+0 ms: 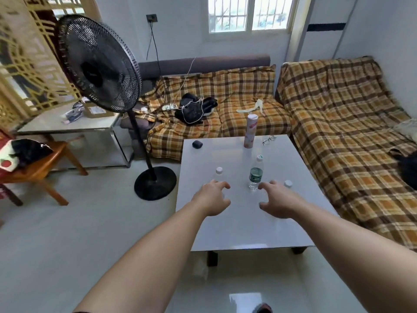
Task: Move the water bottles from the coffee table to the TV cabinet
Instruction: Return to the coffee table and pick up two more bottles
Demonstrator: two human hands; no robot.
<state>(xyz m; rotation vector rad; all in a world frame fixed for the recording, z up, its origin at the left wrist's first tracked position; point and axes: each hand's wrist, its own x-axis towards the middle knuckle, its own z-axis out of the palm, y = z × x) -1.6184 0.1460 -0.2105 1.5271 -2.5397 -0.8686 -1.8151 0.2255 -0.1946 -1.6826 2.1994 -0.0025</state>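
Note:
Three clear water bottles stand upright on the white coffee table [243, 231]. The middle bottle [256, 173] has a green label and a white cap. My left hand [212, 197] hovers open in front of the left bottle [218, 173] and hides its lower body, so mostly the white cap shows. My right hand [278, 201] is open with curled fingers just in front of the right bottle [288, 184], of which only the cap shows. Neither hand holds anything. The TV cabinet is not in view.
A tall pink can [250, 131], glasses [269, 140] and a small dark case [197, 144] sit at the table's far edge. Plaid-covered sofas [338, 123] wrap the back and right. A black standing fan [99, 71] stands left of the table, with a side table [67, 123] and a wooden chair [45, 168] beyond.

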